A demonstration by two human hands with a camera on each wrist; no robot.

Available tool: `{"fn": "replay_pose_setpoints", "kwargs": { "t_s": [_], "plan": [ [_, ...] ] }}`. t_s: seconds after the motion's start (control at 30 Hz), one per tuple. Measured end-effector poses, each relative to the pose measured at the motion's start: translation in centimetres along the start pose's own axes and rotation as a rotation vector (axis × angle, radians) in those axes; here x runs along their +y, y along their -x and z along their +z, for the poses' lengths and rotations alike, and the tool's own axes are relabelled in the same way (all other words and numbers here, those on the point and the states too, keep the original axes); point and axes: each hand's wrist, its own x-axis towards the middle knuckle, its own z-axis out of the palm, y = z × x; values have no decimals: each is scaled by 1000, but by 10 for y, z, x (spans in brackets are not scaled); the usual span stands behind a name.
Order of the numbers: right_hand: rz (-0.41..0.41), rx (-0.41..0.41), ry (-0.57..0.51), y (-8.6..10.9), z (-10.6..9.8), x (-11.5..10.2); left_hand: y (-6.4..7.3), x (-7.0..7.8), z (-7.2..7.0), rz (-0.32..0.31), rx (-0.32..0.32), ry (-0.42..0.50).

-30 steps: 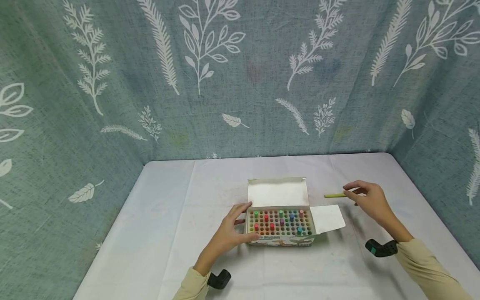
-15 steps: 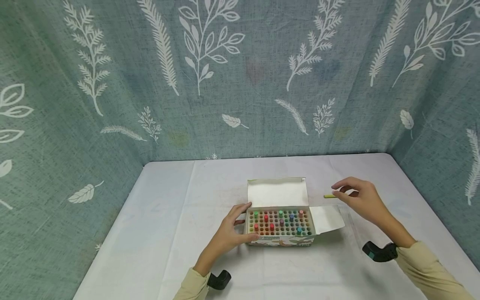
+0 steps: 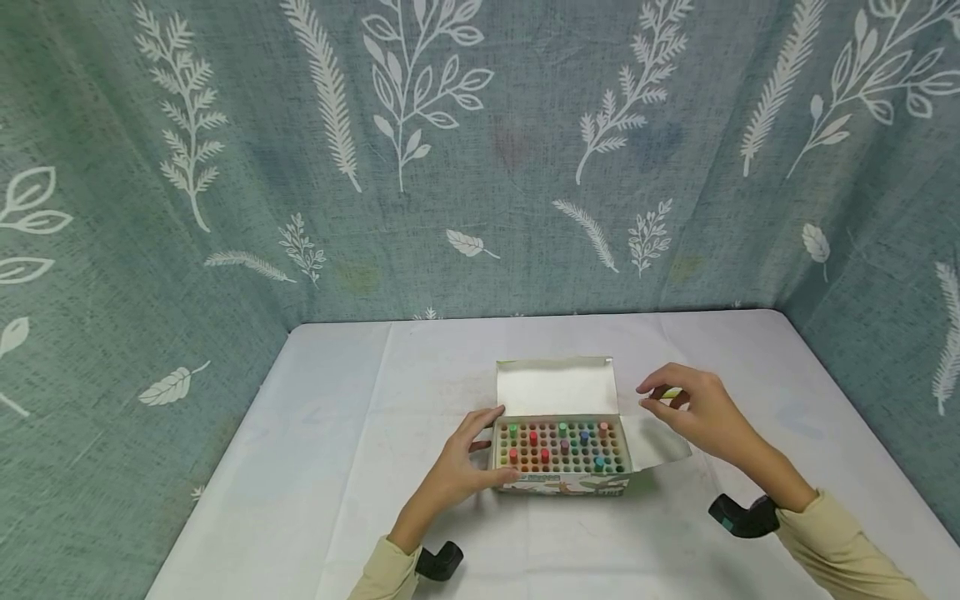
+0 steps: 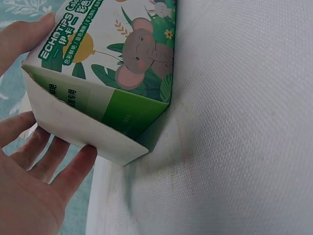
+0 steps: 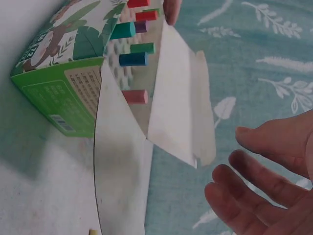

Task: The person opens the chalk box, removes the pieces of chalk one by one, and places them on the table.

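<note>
A white cardboard chalk box (image 3: 570,485) stands on the table with its top open; inside is a grid of holes with several coloured chalk sticks (image 5: 133,59) upright in it. My left hand (image 3: 457,457) holds the box's left end, thumb at the front and fingers behind. In the left wrist view those fingers touch the open end flap (image 4: 73,125). My right hand (image 3: 705,410) hovers right of the box, fingers loosely bent and holding nothing. A yellow-green chalk stick (image 3: 670,393) lies on the table behind it, mostly hidden by the fingers.
The box's back lid (image 3: 555,386) stands up, and its right flap (image 3: 656,443) sticks out sideways beneath my right hand. White cloth covers the table (image 3: 397,375). A leaf-patterned curtain (image 3: 480,167) hangs behind and along both sides.
My right hand has moved left along the yellow-green chalk stick towards the box, hiding more of the stick. The stick stays in place, and my left hand has not moved.
</note>
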Motion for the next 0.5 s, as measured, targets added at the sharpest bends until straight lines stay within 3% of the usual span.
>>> {"fn": "replay_pose_setpoints", "kwargs": {
  "t_s": [0.27, 0.5],
  "plan": [
    [-42, -75, -19, -1, 13, -9, 2, -1, 1, 9, 0, 18],
    [9, -202, -15, -1, 25, -14, 1, -3, 1, 20, 5, 13]
  ]
}}
